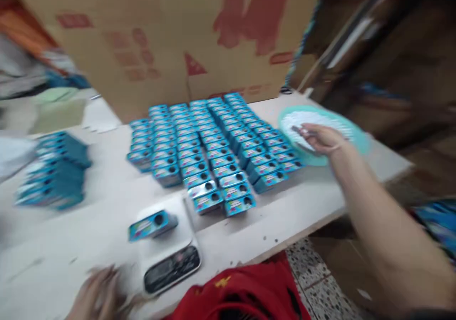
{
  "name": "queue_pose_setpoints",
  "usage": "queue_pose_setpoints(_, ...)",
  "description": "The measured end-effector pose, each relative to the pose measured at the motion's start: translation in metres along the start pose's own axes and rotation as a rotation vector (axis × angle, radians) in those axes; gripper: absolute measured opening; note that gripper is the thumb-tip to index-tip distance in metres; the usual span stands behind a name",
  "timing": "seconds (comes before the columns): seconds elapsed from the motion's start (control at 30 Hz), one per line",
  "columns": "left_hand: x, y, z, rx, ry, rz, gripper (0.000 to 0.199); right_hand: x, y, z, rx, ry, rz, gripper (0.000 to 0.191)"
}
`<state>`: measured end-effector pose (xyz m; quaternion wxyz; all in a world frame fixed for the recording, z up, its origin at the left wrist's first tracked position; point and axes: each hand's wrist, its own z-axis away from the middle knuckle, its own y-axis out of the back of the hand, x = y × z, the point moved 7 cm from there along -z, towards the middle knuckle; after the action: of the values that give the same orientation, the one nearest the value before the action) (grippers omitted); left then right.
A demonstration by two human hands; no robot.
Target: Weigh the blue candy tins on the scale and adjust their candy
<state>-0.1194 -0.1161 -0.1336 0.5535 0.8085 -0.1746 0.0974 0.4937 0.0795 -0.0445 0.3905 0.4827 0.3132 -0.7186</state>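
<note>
On the right, my right hand (320, 139) reaches over a round turquoise tray (360, 144) of small white pieces (302, 119). Its fingers are closed on a thin grey spoon-like tool (296, 129), whose exact shape is blurred. My left hand (96, 295) rests on the table at the lower left, beside a white kitchen scale (187, 220) with a dark display panel. Motion smears its fingers, so their grip is unclear. One small blue box (147, 226) with a dark round mark sits on the scale's platform.
Rows of matching blue boxes (192, 151) stand mid-table. Another group of blue boxes (57, 173) is at the left. A large cardboard carton (164, 35) rises behind. The white table's edge (313, 225) runs along the front right, above a speckled floor (309, 268).
</note>
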Motion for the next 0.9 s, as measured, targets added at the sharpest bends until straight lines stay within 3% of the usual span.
queue_pose_setpoints(0.1, 0.002, 0.008, 0.034, -0.046, 0.052, -0.034, 0.031, 0.007, -0.077, 0.054, -0.33, 0.023, 0.064, 0.004)
queue_pose_setpoints(0.27, 0.016, 0.006, 0.049, 0.023, 0.094, -0.023, 0.027, 0.047, -0.216, 0.179, -0.91, 0.183, 0.485, 0.016)
queue_pose_setpoints(0.33, 0.019, 0.004, 0.054, 0.042, 0.098, -0.013, 0.027, 0.06, -0.257, 0.215, -1.045, 0.326, 0.641, 0.01)
queue_pose_setpoints(0.4, 0.019, 0.003, 0.059, 0.063, 0.104, -0.007, 0.028, 0.069, -0.285, 0.239, -1.097, 0.525, 0.816, 0.006)
queue_pose_setpoints(0.5, 0.015, 0.001, 0.064, 0.091, 0.117, 0.003, 0.028, 0.082, -0.306, 0.26, -1.118, 0.719, 1.098, 0.007)
queue_pose_setpoints(0.7, 0.013, 0.0, 0.066, 0.112, 0.136, 0.004, 0.025, 0.103, -0.314, 0.27, -1.14, 0.751, 1.416, 0.018)
queue_pose_setpoints(0.9, 0.014, 0.0, 0.066, 0.113, 0.131, 0.001, 0.025, 0.109, -0.314, 0.274, -1.132, 0.809, 1.542, 0.018)
